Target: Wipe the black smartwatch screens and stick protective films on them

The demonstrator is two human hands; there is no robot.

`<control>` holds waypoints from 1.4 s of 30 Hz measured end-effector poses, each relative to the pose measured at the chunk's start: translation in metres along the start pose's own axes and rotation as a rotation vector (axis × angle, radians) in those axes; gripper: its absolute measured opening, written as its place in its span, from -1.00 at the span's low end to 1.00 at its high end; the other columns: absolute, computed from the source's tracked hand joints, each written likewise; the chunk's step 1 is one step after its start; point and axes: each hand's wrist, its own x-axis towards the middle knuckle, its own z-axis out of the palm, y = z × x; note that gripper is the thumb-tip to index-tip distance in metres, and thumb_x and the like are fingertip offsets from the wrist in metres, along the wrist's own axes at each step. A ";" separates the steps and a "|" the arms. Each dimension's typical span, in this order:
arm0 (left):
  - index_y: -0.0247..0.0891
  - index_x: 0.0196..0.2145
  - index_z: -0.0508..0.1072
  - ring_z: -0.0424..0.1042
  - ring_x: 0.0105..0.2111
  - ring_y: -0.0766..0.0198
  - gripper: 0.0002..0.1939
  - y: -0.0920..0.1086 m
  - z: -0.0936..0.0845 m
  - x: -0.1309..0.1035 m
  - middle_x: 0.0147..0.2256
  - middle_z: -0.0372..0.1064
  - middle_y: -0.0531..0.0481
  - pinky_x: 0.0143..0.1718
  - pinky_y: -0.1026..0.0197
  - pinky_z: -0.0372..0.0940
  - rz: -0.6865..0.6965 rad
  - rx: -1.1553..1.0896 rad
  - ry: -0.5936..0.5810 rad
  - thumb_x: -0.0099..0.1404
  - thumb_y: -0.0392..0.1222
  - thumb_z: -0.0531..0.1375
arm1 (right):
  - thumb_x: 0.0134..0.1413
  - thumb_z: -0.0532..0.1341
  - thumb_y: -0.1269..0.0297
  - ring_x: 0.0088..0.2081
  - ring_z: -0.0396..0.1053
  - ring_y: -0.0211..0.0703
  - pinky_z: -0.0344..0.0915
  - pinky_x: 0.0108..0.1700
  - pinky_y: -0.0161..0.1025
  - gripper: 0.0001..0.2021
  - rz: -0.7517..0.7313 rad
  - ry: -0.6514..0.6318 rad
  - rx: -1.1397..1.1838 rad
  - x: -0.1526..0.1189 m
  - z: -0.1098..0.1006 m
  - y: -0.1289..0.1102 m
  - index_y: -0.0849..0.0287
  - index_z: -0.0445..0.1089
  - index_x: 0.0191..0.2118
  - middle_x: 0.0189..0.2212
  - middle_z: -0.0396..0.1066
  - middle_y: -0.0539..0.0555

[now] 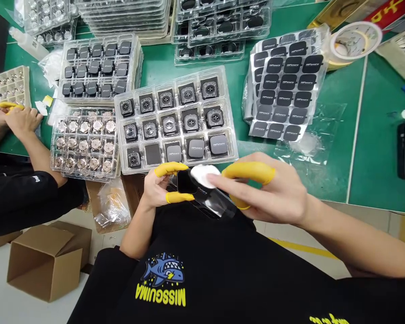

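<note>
Watch unit (184, 182): in the left hand (150, 189); probably light and stiff, the glossy face slippery and scratch-prone; hold by the edges.
Left-hand state: thumb and finger pinching the unit's edges.
Right hand (285, 193): gripping a white pad (201, 173) at the unit's face.
Surface (330, 185): green; watch tray (233, 126) beyond both hands, label sheets (288, 82) beyond the right.
Room: co-worker's hands (25, 121) left of the left hand.

Fourteen watches (169, 125) are counted in the central tray (230, 121): eleven with sensors (188, 94) exposed, three with lettering (218, 145) shown. Fifteen labels (288, 82) are borne by the top sheet (293, 106). One dark-screened watch (185, 182) and one white pad (204, 174) are held.
</note>
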 end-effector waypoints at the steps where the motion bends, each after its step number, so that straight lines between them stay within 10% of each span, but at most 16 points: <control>1: -0.22 0.06 0.75 0.77 -0.17 0.09 -0.22 0.000 0.001 0.001 -0.12 0.75 -0.16 -0.06 0.15 0.69 -0.009 -0.005 -0.006 -0.09 0.10 0.75 | 0.54 0.25 0.32 -0.23 0.53 -0.03 0.47 -0.18 -0.06 -0.56 -0.069 0.021 0.001 0.003 0.002 -0.002 -0.17 0.47 0.40 -0.19 0.62 0.07; 7: -0.21 0.04 0.76 0.76 -0.25 0.13 -0.23 0.001 0.003 0.000 -0.15 0.76 -0.13 -0.16 0.20 0.67 -0.037 -0.045 -0.034 -0.08 0.16 0.74 | 0.57 0.16 0.46 -0.19 0.50 -0.05 0.46 -0.16 -0.11 -0.70 -0.414 -0.104 -0.087 0.024 -0.001 -0.002 0.25 0.46 0.28 -0.24 0.58 0.09; 15: -0.24 -0.03 0.79 0.70 -0.35 0.11 -0.08 0.006 -0.008 -0.003 -0.25 0.74 -0.13 -0.28 0.16 0.59 -0.171 0.043 -0.146 -0.26 0.39 0.69 | 0.60 0.12 0.44 -0.20 0.40 -0.08 0.22 -0.28 -0.10 -0.68 -0.568 -0.207 -0.198 0.047 0.001 -0.012 0.21 0.55 0.24 -0.28 0.49 0.08; 21: -0.22 -0.10 0.78 0.68 -0.36 0.16 -0.21 -0.003 -0.004 -0.002 -0.32 0.70 -0.04 -0.23 0.16 0.63 -0.029 0.003 -0.041 -0.25 0.22 0.76 | 0.53 0.17 0.52 -0.20 0.37 -0.04 0.22 -0.28 -0.08 -0.75 -0.555 -0.163 -0.283 0.062 -0.004 -0.001 0.28 0.63 0.00 -0.32 0.47 0.13; 30: -0.20 0.04 0.77 0.75 -0.25 0.15 -0.25 0.006 -0.007 -0.001 -0.16 0.76 -0.14 -0.15 0.21 0.68 -0.074 -0.021 0.003 -0.09 0.11 0.75 | 0.48 0.29 0.37 -0.24 0.45 -0.05 0.36 -0.32 -0.09 -0.62 -0.211 0.098 -0.184 0.024 -0.011 0.012 -0.07 0.59 0.29 -0.19 0.61 0.09; 42: -0.22 -0.02 0.75 0.73 -0.30 0.12 -0.22 0.002 -0.005 0.002 -0.25 0.74 -0.07 -0.20 0.17 0.65 -0.081 0.003 -0.057 -0.15 0.18 0.75 | 0.50 0.20 0.44 -0.25 0.37 -0.06 0.29 -0.31 -0.15 -0.60 -0.328 -0.099 -0.121 0.039 0.007 0.000 0.16 0.44 0.35 -0.23 0.53 0.10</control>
